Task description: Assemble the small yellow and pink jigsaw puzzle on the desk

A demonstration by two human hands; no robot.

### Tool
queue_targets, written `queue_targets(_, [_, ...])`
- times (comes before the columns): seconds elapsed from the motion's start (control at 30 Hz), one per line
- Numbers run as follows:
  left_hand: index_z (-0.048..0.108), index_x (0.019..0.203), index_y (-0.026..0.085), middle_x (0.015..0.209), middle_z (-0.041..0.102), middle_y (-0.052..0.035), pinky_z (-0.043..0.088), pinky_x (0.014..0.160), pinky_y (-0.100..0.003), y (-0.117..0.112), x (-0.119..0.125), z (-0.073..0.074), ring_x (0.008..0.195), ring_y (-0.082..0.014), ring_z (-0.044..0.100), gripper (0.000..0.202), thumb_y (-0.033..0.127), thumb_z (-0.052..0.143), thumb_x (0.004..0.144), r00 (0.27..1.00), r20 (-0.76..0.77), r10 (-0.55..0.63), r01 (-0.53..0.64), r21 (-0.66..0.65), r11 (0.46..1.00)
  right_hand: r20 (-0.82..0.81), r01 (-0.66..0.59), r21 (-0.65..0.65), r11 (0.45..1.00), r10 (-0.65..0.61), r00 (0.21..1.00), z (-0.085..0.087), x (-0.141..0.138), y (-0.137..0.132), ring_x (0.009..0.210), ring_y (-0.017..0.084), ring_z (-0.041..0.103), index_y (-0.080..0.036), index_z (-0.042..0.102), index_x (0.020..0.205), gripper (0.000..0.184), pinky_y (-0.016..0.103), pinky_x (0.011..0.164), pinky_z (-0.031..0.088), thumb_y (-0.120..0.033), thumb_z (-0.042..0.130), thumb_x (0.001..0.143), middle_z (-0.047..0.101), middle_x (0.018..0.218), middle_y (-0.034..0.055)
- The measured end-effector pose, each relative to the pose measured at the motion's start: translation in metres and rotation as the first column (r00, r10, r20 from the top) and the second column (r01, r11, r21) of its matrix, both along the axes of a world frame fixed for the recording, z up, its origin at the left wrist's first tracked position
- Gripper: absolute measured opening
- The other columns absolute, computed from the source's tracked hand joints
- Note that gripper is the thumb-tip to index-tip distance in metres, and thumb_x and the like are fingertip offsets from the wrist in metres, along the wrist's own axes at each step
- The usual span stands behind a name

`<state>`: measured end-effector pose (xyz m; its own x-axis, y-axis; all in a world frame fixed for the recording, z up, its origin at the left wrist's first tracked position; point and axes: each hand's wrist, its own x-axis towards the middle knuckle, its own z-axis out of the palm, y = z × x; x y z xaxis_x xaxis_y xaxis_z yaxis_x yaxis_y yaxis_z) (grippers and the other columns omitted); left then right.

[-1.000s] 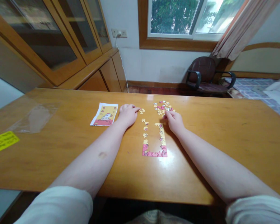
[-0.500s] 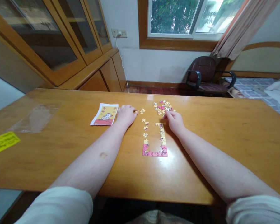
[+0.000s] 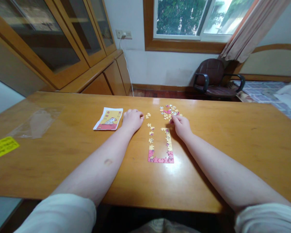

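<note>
From where I stood, the jigsaw frame [image 3: 169, 147] lay mid-way across the bench [image 3: 99, 181], gapped at its far end, with loose pieces [image 3: 151, 140] along its left side. The left hand [image 3: 133, 119] was between the picture card [image 3: 109, 119] and a small yellow cluster [image 3: 148, 115]; the right hand [image 3: 181, 125] was at the near edge of the heap [image 3: 169, 112]. I couldn't tell whether either grip was pinching a piece. Farther left lay a clear plastic bag [image 3: 37, 123] and a yellow label [image 3: 3, 148]; beyond the bench stood an office chair [image 3: 210, 76]
</note>
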<state>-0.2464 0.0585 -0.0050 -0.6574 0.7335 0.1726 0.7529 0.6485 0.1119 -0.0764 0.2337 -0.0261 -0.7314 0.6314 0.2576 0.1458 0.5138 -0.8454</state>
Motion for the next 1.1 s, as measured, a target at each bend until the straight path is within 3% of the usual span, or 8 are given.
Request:
queue_targets(0.2, [0.070, 0.104, 0.023, 0.106, 0.066, -0.0097, 0.044, 0.085, -0.044, -0.001, -0.003, -0.002, 0.099, -0.0298, 0.055, 0.030, 0.034, 0.050, 0.085, 0.999, -0.017, 0.034, -0.034, 0.007, 0.999, 0.000, 0.002, -0.001, 1.000, -0.002, 1.000, 0.000, 0.000, 0.000, 0.064, 0.018, 0.056, -0.020, 0.061, 0.054, 0.042, 0.028, 0.067, 0.041, -0.044, 0.044, 0.084, 0.061, 0.057, 0.0014])
queue_targets(0.43, [0.074, 0.090, 0.020, 0.099, 0.066, -0.0134, 0.043, 0.085, -0.047, 0.000, -0.004, -0.001, 0.099, -0.0327, 0.053, 0.029, 0.033, 0.049, 0.083, 0.997, -0.022, 0.076, -0.077, -0.040, 0.996, 0.001, 0.000, -0.004, 1.000, 0.000, 1.000, 0.000, 0.000, 0.000, 0.064, 0.018, 0.056, -0.020, 0.061, 0.054, 0.042, 0.028, 0.066, 0.041, -0.045, 0.044, 0.084, 0.060, 0.057, 0.0013])
queue_targets(0.6, [0.073, 0.083, 0.020, 0.101, 0.067, -0.0098, 0.043, 0.086, -0.044, -0.001, -0.002, 0.000, 0.098, -0.0301, 0.054, 0.022, 0.030, 0.054, 0.079, 0.999, -0.017, 0.037, -0.037, 0.038, 0.999, 0.004, 0.007, -0.010, 1.000, -0.007, 1.000, 0.001, 0.000, 0.000, 0.064, 0.018, 0.057, -0.020, 0.061, 0.055, 0.042, 0.028, 0.067, 0.040, -0.044, 0.045, 0.085, 0.060, 0.057, 0.0011])
queue_targets(0.73, [0.072, 0.081, 0.021, 0.109, 0.065, -0.0056, 0.039, 0.093, -0.042, -0.003, 0.011, 0.007, 0.104, -0.0254, 0.053, 0.018, 0.031, 0.057, 0.080, 0.982, -0.017, -0.190, 0.191, 0.157, 0.969, -0.007, -0.010, 0.002, 1.000, 0.010, 1.000, -0.001, 0.000, 0.000, 0.064, 0.017, 0.057, -0.020, 0.061, 0.055, 0.042, 0.028, 0.067, 0.040, -0.043, 0.044, 0.086, 0.061, 0.058, 0.0013])
queue_targets(0.83, [0.072, 0.079, 0.023, 0.113, 0.063, -0.0037, 0.034, 0.098, -0.043, -0.004, 0.025, 0.012, 0.108, -0.0242, 0.051, 0.015, 0.033, 0.060, 0.079, 0.893, -0.030, -0.449, 0.448, 0.139, 0.883, 0.007, -0.031, 0.045, 0.998, 0.031, 0.999, -0.003, 0.000, 0.001, 0.065, 0.017, 0.057, -0.019, 0.061, 0.056, 0.044, 0.027, 0.067, 0.040, -0.043, 0.042, 0.087, 0.061, 0.059, 0.0015])
queue_targets(0.9, [0.072, 0.078, 0.023, 0.114, 0.063, -0.0032, 0.031, 0.100, -0.044, -0.003, 0.032, 0.013, 0.110, -0.0246, 0.050, 0.013, 0.031, 0.062, 0.078, 0.831, -0.035, -0.555, 0.555, 0.109, 0.825, 0.021, -0.049, 0.086, 0.995, 0.048, 0.999, -0.004, 0.000, 0.001, 0.066, 0.017, 0.057, -0.019, 0.062, 0.057, 0.044, 0.027, 0.067, 0.039, -0.044, 0.042, 0.088, 0.061, 0.060, 0.0017])
queue_targets(1.0, [0.072, 0.076, 0.023, 0.112, 0.063, -0.0034, 0.031, 0.099, -0.044, -0.001, 0.036, 0.009, 0.109, -0.0243, 0.050, 0.012, 0.028, 0.062, 0.077, 0.783, -0.033, -0.621, 0.621, 0.091, 0.778, 0.038, -0.074, 0.127, 0.989, 0.070, 0.997, -0.004, 0.001, 0.001, 0.067, 0.017, 0.057, -0.018, 0.062, 0.058, 0.045, 0.027, 0.067, 0.039, -0.042, 0.041, 0.089, 0.061, 0.062, 0.0020])
queue_targets(1.1, [0.072, 0.075, 0.023, 0.109, 0.064, -0.0037, 0.032, 0.097, -0.044, 0.000, 0.035, 0.005, 0.106, -0.0237, 0.052, 0.012, 0.030, 0.063, 0.078, 0.774, -0.014, -0.633, 0.631, 0.103, 0.769, 0.053, -0.099, 0.168, 0.981, 0.091, 0.994, -0.002, 0.002, 0.000, 0.067, 0.017, 0.057, -0.018, 0.062, 0.058, 0.044, 0.028, 0.068, 0.039, -0.039, 0.040, 0.090, 0.061, 0.063, 0.0025])
